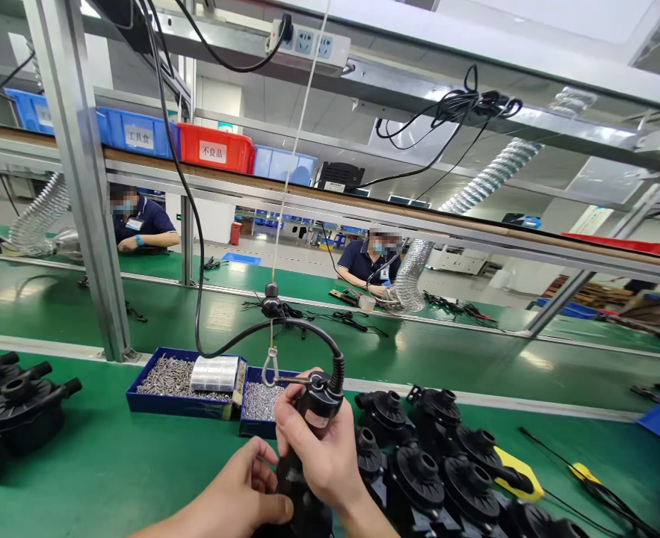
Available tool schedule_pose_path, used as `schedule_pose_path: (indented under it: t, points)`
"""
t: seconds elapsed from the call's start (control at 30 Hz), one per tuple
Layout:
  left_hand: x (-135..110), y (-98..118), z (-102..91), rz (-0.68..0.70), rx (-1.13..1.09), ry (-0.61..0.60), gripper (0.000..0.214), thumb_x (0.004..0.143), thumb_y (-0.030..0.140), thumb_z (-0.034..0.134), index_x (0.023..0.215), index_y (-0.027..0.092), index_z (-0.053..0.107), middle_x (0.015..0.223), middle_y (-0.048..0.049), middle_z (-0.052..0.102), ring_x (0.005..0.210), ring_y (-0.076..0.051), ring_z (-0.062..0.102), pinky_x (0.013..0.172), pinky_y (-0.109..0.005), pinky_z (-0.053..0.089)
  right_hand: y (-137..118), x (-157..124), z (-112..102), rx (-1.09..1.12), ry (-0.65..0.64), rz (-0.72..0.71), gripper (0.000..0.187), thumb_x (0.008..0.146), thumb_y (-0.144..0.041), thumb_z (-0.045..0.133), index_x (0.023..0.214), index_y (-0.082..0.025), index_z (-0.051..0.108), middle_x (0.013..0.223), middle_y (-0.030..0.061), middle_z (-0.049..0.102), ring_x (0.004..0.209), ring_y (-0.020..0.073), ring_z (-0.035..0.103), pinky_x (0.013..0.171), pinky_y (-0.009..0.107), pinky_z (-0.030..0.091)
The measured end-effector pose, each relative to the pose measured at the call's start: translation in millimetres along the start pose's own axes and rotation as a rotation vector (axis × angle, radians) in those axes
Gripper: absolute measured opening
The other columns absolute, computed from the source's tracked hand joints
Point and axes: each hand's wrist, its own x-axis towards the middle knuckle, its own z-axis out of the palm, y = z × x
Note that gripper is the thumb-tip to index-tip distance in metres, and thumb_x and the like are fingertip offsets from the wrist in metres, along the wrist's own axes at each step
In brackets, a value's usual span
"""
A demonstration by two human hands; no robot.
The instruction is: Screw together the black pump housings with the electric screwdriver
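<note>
My right hand [327,441] is wrapped round the top of a black corded electric screwdriver [319,409], which points downward. A metal hook [271,368] on a hanging cord is clipped to the tool's top. My left hand [245,486] has curled fingers and its thumb against something black beside the tool's lower part. What it grips is mostly hidden at the bottom edge. Just behind the hands are a blue tray of long screws [167,376] with a white label roll [214,373], and a smaller blue tray of small metal parts [261,401].
Several black pump housings [419,478] crowd the right, with more housings [24,411] at far left. A yellow piece [517,472] and a black cable [604,493] lie at right. A metal post [83,179] stands at left. Two people sit across the green benches.
</note>
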Motion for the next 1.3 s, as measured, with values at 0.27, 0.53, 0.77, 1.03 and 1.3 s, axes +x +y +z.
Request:
schedule_pose_path:
  t: [0.27,0.53,0.77,1.03,1.3]
  points:
    - [-3,5,0.9,-0.006,0.014,-0.025,0.063,0.055,0.026,0.088,0.108,0.024,0.053,0.075,0.0058,0.063,0.066,-0.015,0.054,0.063,-0.029,0.039,-14,-8,13,-0.097,0.114,0.016,0.042,0.092,-0.057,0.086,0.091,-0.020,0.065,0.069,-0.0032,0.060,0.051,0.0113,0.050,0.054,0.028,0.046]
    - [2,-1,5.7,-0.071,-0.028,0.036,0.058,0.052,0.018,0.084,0.099,0.025,0.052,0.068,0.0083,0.062,0.064,-0.015,0.054,0.063,-0.028,0.039,-25,-7,6,-0.091,0.142,-0.047,0.037,0.097,-0.053,0.083,0.096,-0.022,0.064,0.074,-0.0014,0.065,0.051,0.0126,0.054,0.055,0.030,0.050]
    - [4,-5,6.0,-0.080,-0.041,0.048,0.058,0.051,0.018,0.085,0.099,0.025,0.053,0.074,0.0066,0.063,0.067,-0.015,0.053,0.065,-0.029,0.040,-13,-6,5,-0.093,0.115,-0.016,0.039,0.096,-0.055,0.083,0.096,-0.020,0.065,0.076,-0.0005,0.065,0.052,0.0124,0.055,0.057,0.031,0.051]
    - [0,-4,4.8,-0.054,-0.043,0.019,0.056,0.054,0.022,0.086,0.100,0.024,0.054,0.082,0.0035,0.065,0.074,-0.018,0.056,0.070,-0.030,0.042,-5,0,-4,0.180,0.002,0.033,0.049,0.089,-0.065,0.082,0.102,-0.019,0.071,0.081,0.0053,0.072,0.052,0.0139,0.057,0.049,0.027,0.051]
    - [-3,-2,4.0,-0.022,-0.031,0.001,0.053,0.057,0.024,0.085,0.101,0.024,0.055,0.086,0.0032,0.065,0.080,-0.019,0.058,0.073,-0.031,0.041,-7,2,-12,0.400,-0.115,0.079,0.061,0.087,-0.070,0.069,0.113,-0.015,0.074,0.085,0.0126,0.076,0.056,0.0210,0.062,0.048,0.032,0.052]
